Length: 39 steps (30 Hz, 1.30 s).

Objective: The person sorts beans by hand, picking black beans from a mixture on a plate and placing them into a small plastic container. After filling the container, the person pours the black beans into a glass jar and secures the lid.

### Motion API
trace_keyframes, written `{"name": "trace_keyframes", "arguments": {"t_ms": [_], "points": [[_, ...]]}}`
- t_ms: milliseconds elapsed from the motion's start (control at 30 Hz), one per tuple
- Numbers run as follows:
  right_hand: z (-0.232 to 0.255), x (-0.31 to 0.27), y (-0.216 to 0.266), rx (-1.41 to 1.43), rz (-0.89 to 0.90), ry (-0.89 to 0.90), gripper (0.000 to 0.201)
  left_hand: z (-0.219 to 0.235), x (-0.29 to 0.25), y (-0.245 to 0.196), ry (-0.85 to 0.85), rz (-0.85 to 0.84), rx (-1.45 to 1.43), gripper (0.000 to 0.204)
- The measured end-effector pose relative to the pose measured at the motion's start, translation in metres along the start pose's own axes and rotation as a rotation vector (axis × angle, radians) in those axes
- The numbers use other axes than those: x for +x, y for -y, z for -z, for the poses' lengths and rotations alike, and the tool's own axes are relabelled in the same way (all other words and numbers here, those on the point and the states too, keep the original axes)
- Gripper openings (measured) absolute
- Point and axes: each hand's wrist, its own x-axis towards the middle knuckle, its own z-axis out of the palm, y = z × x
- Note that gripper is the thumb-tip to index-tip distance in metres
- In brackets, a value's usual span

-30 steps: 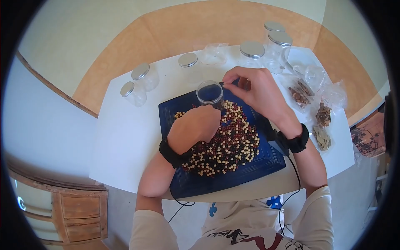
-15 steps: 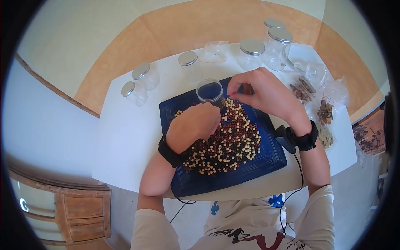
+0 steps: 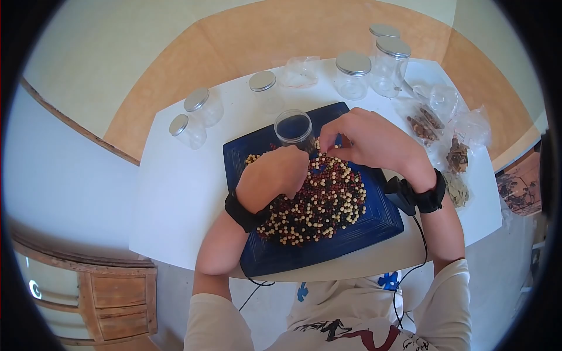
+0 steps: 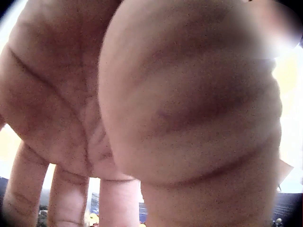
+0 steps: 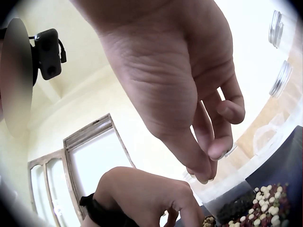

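Observation:
A blue square tray (image 3: 369, 234) bears a spread of mixed beans (image 3: 333, 199), black, dark red and pale. On its far part stands a lidless clear jar (image 3: 294, 126), with dark beans (image 5: 236, 207) showing in it in the right wrist view. My left hand (image 3: 274, 178) is over the beans on the jar's near side. In the left wrist view its fingers (image 4: 68, 196) reach straight down, their tips hidden. Close over the beans, right of the jar, is my right hand (image 3: 374, 140). Its thumb and finger tips meet; I cannot tell whether a bean is between them.
Silver-lidded clear jars stand along the white table's (image 3: 170, 216) far edge, such as a wide one (image 3: 353, 76) and a small one (image 3: 187, 131). Plastic bags of dried brown pieces (image 3: 456, 155) and leaves (image 3: 456, 190) lie at the right. A black cable (image 3: 422, 245) hangs from my right wrist.
My right hand has moved from beside the jar's rim to the right and nearer me, down to the beans. The left hand has barely moved.

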Motion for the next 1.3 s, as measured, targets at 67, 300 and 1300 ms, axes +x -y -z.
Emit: {"name": "trace_keyframes", "arguments": {"t_ms": [67,300,1300], "points": [[-0.001,0.000,0.000,-0.001,-0.003,0.022,0.012,0.000,0.001,0.000,0.006,0.001,0.026,0.017],[-0.005,-0.002,-0.005,0.061,-0.052,0.234,0.010,0.014,-0.009,-0.003,-0.006,-0.044,0.027,0.012],[-0.034,0.003,-0.029,-0.014,-0.150,0.362,0.011,0.076,-0.031,-0.001,-0.575,-0.026,-0.071,0.023]]}}
